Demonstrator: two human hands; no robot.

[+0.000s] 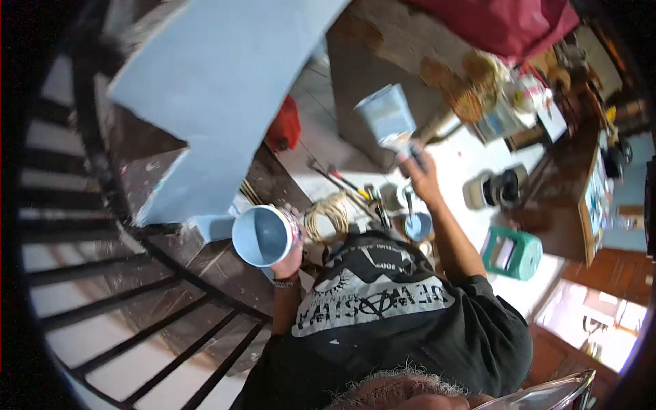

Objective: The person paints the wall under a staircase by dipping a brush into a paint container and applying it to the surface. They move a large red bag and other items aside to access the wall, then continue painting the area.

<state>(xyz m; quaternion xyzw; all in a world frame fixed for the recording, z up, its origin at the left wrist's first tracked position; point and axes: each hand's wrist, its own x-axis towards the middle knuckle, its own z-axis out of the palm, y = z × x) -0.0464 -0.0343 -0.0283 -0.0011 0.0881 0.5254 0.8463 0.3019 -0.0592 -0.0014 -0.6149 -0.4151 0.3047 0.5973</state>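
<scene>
My left hand (292,262) grips a small round pot of light blue paint (262,236) from below, its mouth tipped toward me. My right hand (421,175) is raised and shut on the handle of a wide flat brush (387,116) whose bristles are coated in the same blue. The brush hangs in the air to the right of a large light blue painted surface (212,82) and does not touch it. My black printed T-shirt fills the lower middle of the view.
Black stair railings (102,273) run down the left side. Far below on the floor are a red container (284,126), a coil of cord (329,214), hand tools, another blue paint can (417,225), a green stool (512,253) and a cluttered wooden table (547,102).
</scene>
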